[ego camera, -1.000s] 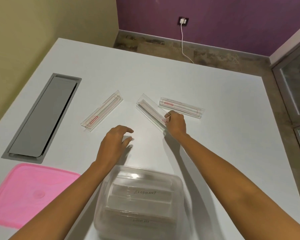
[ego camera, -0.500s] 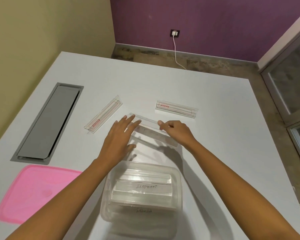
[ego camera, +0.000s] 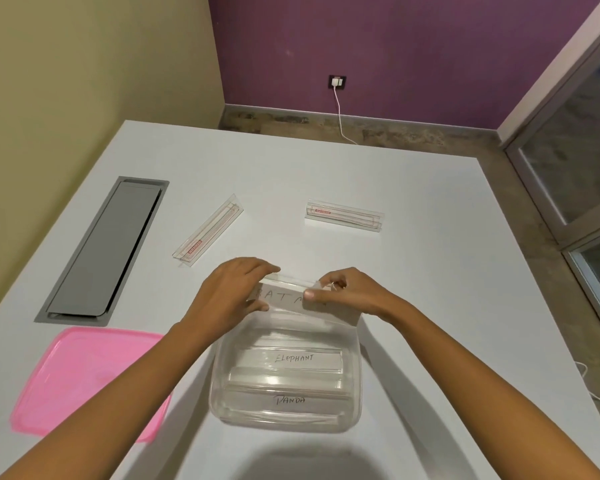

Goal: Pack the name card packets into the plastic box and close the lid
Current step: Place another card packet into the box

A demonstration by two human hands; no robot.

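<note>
Clear glossy packet (ego camera: 284, 299) pinched by both hands (ego camera: 232, 292) over transparent box (ego camera: 284, 417).

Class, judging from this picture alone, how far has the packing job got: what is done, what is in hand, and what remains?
Done: two packets, ELEPHANT and PANDA, lie in the plastic box. In hand: the left hand and right hand hold a third packet over the box's far edge. Left: two packets on the table, and the pink lid lying beside the box.
</note>
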